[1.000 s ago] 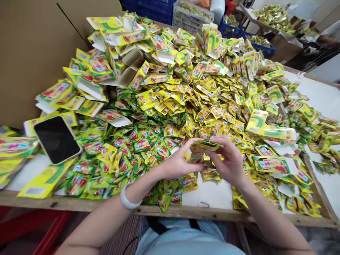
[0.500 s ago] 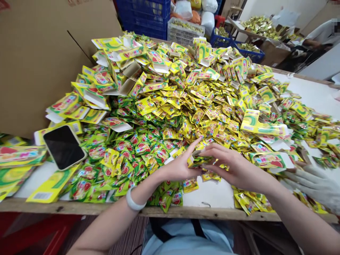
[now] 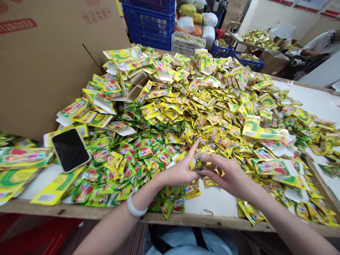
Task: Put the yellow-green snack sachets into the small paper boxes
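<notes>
A big heap of small yellow and green sachets [image 3: 186, 109] covers the white table [image 3: 209, 198]. My left hand [image 3: 180, 170] and my right hand [image 3: 225, 173] meet just above the table's near edge, both pinching a small stack of sachets [image 3: 199, 163] between them. The left index finger points up and away while the thumb and other fingers stay on the stack. A white bangle [image 3: 134, 209] sits on my left wrist. Loose sachets lie under and around both hands.
A phone [image 3: 70, 149] lies face up at the left on flat yellow cartons [image 3: 55, 187]. A large cardboard sheet [image 3: 47, 60] stands at the left. Blue crates [image 3: 151, 17] and a grey basket [image 3: 187, 42] stand behind. Another person's sleeve [image 3: 318, 42] shows far right.
Both hands have dropped lower toward the table with the stack, and my left index finger has lifted off it. A gloved hand seen at the right half a second ago is gone.
</notes>
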`<state>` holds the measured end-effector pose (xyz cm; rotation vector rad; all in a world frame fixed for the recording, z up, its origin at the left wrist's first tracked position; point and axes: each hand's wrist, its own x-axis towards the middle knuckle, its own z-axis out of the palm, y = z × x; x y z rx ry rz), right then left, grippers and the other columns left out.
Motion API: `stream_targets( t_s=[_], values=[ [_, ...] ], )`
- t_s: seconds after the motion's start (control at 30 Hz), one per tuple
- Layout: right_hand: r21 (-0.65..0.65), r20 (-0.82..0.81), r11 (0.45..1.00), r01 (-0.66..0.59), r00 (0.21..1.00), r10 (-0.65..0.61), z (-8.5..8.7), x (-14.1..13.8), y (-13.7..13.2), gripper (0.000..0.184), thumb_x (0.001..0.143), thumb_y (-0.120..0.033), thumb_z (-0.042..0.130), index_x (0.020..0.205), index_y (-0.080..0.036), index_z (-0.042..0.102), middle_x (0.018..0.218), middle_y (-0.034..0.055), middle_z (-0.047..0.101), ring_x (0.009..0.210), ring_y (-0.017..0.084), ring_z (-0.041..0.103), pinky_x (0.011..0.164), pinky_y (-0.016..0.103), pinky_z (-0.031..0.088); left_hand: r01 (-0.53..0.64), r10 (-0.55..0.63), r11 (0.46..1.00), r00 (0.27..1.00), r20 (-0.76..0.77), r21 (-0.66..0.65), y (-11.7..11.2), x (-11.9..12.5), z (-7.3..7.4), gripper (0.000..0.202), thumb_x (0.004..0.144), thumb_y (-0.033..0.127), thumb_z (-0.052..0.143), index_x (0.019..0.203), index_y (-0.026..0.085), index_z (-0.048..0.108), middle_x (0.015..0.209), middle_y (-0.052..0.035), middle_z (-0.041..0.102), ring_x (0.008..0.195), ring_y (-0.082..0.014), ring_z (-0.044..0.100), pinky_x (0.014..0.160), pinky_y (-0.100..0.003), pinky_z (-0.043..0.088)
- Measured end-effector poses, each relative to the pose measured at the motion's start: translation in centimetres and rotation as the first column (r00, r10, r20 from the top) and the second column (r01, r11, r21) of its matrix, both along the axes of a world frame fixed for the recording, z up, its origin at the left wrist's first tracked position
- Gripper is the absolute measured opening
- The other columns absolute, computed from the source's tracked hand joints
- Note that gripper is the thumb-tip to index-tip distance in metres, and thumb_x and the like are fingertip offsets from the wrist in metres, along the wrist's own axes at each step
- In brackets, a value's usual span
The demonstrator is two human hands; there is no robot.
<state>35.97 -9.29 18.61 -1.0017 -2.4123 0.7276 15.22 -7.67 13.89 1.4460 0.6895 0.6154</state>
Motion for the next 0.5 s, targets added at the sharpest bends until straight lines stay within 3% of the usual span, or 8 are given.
stream_targets(
  t_s=[0.07,0.13,0.23,0.33,0.43,0.5],
  values=[
    [0.106,-0.047,0.991,0.085,0.996,-0.08,-0.8,-0.4,-0.7,0.016,0.099,-0.024,0.055,0.114,-0.019,0.058,0.101,0.0079,0.07,0.082,0.017,0.069,0.071,0.029,0.055,0.008,-0.008,1.0,1.0,0.011,-0.022,0.0,-0.1,0.1,0.112,0.082,0.027,0.071,0.158,0.024,-0.01,0.155,-0.0165,0.041,0.134,-0.0312,0.049,0.115,-0.049,0.035],
    [0.141,-0.051,0.986,0.094,0.995,-0.087,-1.2,-0.7,-1.3,0.016,0.099,-0.024,0.053,0.113,-0.019,0.058,0.106,0.0107,0.068,0.087,0.018,0.068,0.072,0.029,0.055,0.005,-0.005,1.0,1.0,0.01,-0.022,-0.1,-0.2,0.1,0.112,0.081,0.028,0.072,0.159,0.025,-0.009,0.157,-0.0163,0.038,0.137,-0.0318,0.046,0.115,-0.048,0.035],
    [0.097,0.052,0.995,0.033,0.998,-0.038,-1.5,-1.1,-1.2,0.015,0.1,-0.026,0.05,0.109,-0.019,0.059,0.109,0.0116,0.066,0.081,0.017,0.066,0.068,0.028,0.053,0.017,-0.017,1.0,1.0,-0.021,-0.024,-0.2,-0.1,-0.2,0.112,0.081,0.029,0.073,0.159,0.023,-0.007,0.16,-0.019,0.031,0.14,-0.033,0.042,0.116,-0.049,0.033],
    [0.056,0.063,0.998,-0.026,0.998,0.022,-1.6,-1.9,-0.4,0.016,0.1,-0.027,0.048,0.098,-0.02,0.062,0.101,0.0095,0.065,0.081,0.018,0.064,0.07,0.03,0.052,-0.001,-0.001,0.999,0.999,-0.047,-0.048,-0.2,0.3,-0.5,0.112,0.08,0.027,0.074,0.159,0.021,-0.005,0.155,-0.0205,0.038,0.138,-0.0335,0.044,0.114,-0.052,0.035],
    [0.086,-0.051,0.996,0.017,0.999,-0.012,-0.7,-1.9,0.7,0.019,0.099,-0.024,0.047,0.088,-0.022,0.062,0.088,0.0059,0.062,0.077,0.018,0.062,0.068,0.03,0.052,-0.051,0.05,0.998,0.999,-0.019,-0.022,0.0,0.5,-0.5,0.112,0.079,0.03,0.075,0.159,0.022,-0.003,0.144,-0.0188,0.051,0.13,-0.0319,0.053,0.109,-0.051,0.041],
    [0.108,-0.082,0.987,0.123,0.99,-0.115,0.9,0.1,1.3,0.017,0.098,-0.024,0.05,0.088,-0.025,0.064,0.084,0.005,0.061,0.077,0.02,0.061,0.067,0.032,0.052,-0.083,0.085,0.993,0.996,-0.027,0.086,0.4,0.3,-0.4,0.105,0.079,0.035,0.076,0.158,0.024,0.007,0.141,-0.0177,0.052,0.127,-0.0301,0.055,0.107,-0.048,0.043]
  ],
)
